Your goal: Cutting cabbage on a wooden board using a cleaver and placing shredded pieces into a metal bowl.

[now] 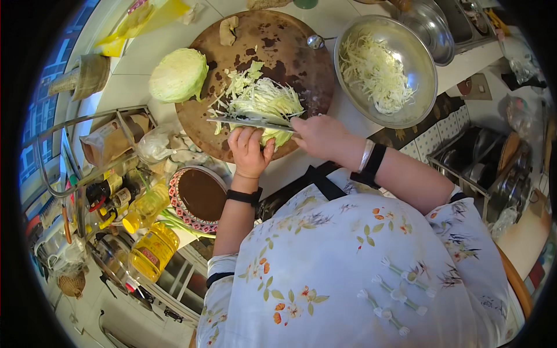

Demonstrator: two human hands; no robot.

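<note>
A round wooden chopping board [278,48] bears a heap of shredded cabbage [265,98]. My right hand [320,135] grips the handle of a kitchen knife [252,123], whose blade lies across the near side of the heap. Just below the blade, my left hand [250,152] rests its bent fingers on the uncut cabbage piece [278,137]. A cut cabbage head [179,75] sits at the board's left edge. Right of the board, a steel bowl [424,104] holds more shredded cabbage [374,74]. A small pale piece [228,31] lies at the board's far edge.
A metal spoon or ladle [315,41] lies at the board's right edge. Near my left forearm stand a patterned bowl of dark liquid [202,193], green onions [185,224] and oil bottles [154,250]. A wire rack [95,126] is at the left, and a sink [457,19] at the far right.
</note>
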